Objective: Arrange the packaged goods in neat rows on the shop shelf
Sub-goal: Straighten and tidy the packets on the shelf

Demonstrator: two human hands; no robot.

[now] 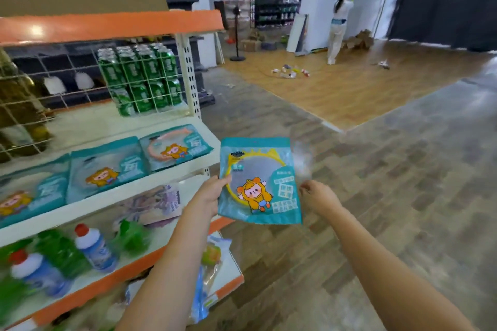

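Gripping teal cartoon-printed packet (259,180)

Three packets (107,169) side by side on the middle shelf (107,193), cans (142,75) behind, bottles (91,247) on the shelf below, held packet (259,180) right of the shelving

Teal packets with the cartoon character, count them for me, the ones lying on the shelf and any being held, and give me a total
Teal packets lying on the shelf: 3
Teal packet gripped by the left hand: 1
Held by the right hand: 0
Total: 4
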